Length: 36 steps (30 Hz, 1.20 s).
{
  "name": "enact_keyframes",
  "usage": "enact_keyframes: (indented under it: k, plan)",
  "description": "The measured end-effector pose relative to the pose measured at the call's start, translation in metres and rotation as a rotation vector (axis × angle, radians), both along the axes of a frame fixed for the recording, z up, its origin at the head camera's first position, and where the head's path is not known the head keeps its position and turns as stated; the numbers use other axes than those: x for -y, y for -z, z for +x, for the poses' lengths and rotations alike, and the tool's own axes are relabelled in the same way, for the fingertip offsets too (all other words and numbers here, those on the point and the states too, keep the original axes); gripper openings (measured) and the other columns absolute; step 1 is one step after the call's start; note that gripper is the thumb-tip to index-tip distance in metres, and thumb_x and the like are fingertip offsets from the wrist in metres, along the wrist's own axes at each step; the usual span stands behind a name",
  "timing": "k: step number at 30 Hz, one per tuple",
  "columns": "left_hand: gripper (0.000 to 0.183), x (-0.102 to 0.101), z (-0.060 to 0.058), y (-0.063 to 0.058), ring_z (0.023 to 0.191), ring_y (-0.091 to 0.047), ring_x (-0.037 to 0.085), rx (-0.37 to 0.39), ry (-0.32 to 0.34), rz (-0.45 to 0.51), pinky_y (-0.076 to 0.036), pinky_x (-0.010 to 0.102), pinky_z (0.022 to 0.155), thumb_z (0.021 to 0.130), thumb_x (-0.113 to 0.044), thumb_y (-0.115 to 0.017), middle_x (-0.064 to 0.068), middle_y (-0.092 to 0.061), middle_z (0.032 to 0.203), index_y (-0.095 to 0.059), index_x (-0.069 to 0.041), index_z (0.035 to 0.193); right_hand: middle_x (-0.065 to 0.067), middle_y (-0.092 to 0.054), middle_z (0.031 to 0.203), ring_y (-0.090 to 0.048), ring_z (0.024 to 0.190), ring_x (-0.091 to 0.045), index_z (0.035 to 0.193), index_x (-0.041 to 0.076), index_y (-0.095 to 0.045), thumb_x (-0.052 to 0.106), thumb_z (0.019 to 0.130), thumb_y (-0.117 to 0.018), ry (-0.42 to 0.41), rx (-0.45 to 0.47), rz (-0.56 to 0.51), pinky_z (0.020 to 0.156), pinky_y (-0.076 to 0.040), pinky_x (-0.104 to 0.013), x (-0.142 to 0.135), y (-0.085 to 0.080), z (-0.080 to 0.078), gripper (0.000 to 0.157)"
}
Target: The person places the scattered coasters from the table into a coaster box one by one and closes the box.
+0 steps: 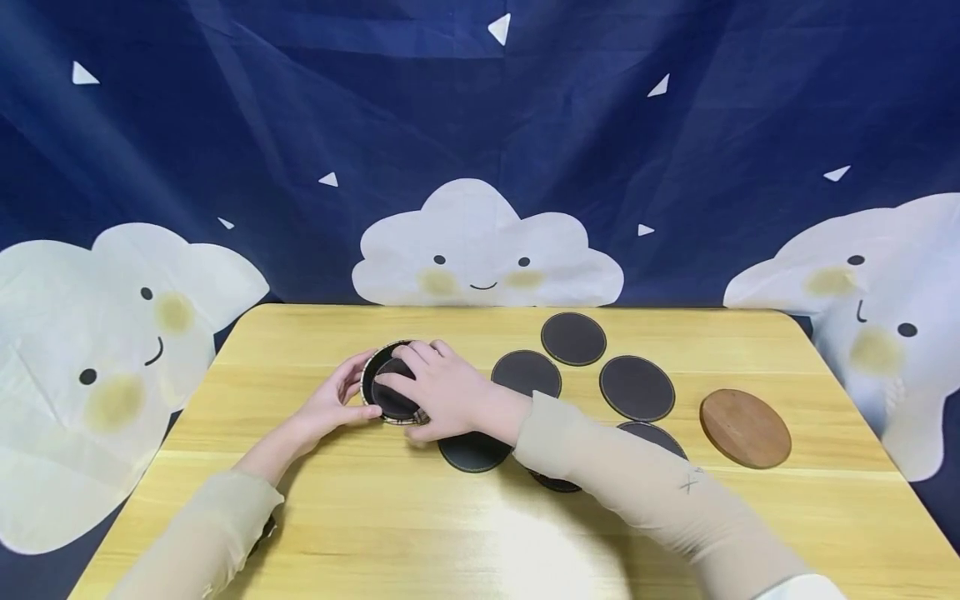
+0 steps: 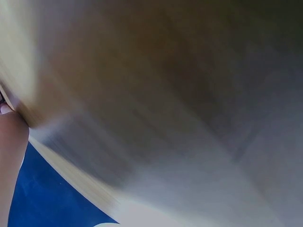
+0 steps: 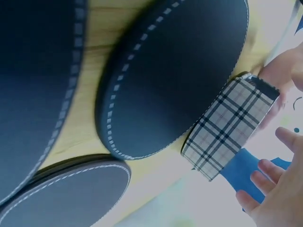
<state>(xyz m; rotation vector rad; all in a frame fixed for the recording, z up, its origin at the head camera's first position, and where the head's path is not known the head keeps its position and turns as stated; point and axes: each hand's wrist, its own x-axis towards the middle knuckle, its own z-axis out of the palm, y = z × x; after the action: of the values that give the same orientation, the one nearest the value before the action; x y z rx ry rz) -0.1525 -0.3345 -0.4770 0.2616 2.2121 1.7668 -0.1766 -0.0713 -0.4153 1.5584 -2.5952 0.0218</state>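
Note:
A round plaid-sided coaster holder point(image 1: 365, 388) with a dark inside stands at the left of the table; its checked side point(image 3: 229, 125) shows in the right wrist view. My left hand point(image 1: 333, 404) grips its left side, thumb at the front rim. A black round coaster point(image 1: 395, 400) lies inside it. My right hand point(image 1: 447, 392) is over the holder's right side, fingers spread and loosely bent above the opening. In the right wrist view, the right hand's fingers point(image 3: 272, 182) appear apart from the holder. The left wrist view is mostly blurred tabletop.
Black stitched coasters lie right of the holder: one at the back point(image 1: 572, 338), one near the right wrist point(image 1: 527, 372), one further right point(image 1: 637, 387), one below the hand point(image 1: 475, 451). The right sleeve partly covers others. A brown wooden disc point(image 1: 746, 428) lies at the right.

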Motion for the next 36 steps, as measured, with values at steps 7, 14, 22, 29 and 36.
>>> enact_keyframes:
  k: [7,14,22,29,36]
  plan:
    - [0.095,0.0,0.001,-0.003,0.128,-0.053,-0.004,0.005,-0.005,-0.018,-0.037,0.004,0.107,0.09,-0.002,-0.081,0.03,-0.039,0.161,-0.025,-0.005,0.167,-0.007,-0.044,0.159,-0.04,0.148,-0.027,0.158,0.029,-0.047,0.067,0.088,-0.068,-0.024,-0.002,0.045,0.118,-0.04,-0.044,-0.018,-0.004,0.01,0.082]
    - [0.095,-0.001,0.001,-0.004,0.127,-0.052,-0.005,0.0,-0.014,-0.036,-0.037,0.003,0.107,0.09,-0.001,-0.081,0.03,-0.04,0.161,-0.026,-0.005,0.167,-0.007,-0.042,0.162,-0.04,0.15,-0.025,0.159,0.032,-0.045,0.068,0.087,-0.069,-0.026,0.002,0.067,0.121,-0.04,-0.045,-0.035,0.0,0.022,0.084]
    - [0.095,-0.002,0.001,-0.004,0.126,-0.053,-0.006,-0.012,-0.021,-0.035,-0.037,0.003,0.107,0.088,0.0,-0.082,0.03,-0.04,0.16,-0.028,-0.003,0.166,-0.009,-0.045,0.159,-0.046,0.144,-0.027,0.155,0.032,-0.049,0.07,0.084,-0.07,-0.068,-0.042,0.033,0.116,-0.043,-0.045,-0.059,0.01,0.033,0.083]
    - [0.096,-0.001,0.0,-0.003,0.127,-0.052,-0.005,-0.009,-0.026,-0.034,-0.037,0.003,0.107,0.088,-0.001,-0.083,0.03,-0.04,0.161,-0.028,-0.003,0.166,-0.007,-0.054,0.149,-0.05,0.135,-0.025,0.149,0.03,-0.054,0.067,0.081,-0.072,-0.102,-0.054,-0.016,0.112,-0.045,-0.044,-0.071,0.018,0.039,0.079]
    - [0.095,-0.002,0.001,-0.004,0.125,-0.053,-0.006,0.0,-0.025,-0.033,-0.037,0.003,0.106,0.088,-0.001,-0.082,0.03,-0.04,0.161,-0.028,-0.004,0.166,-0.008,-0.055,0.148,-0.051,0.135,-0.026,0.15,0.03,-0.055,0.067,0.084,-0.07,-0.095,-0.031,-0.007,0.109,-0.047,-0.044,-0.075,0.027,0.038,0.077]
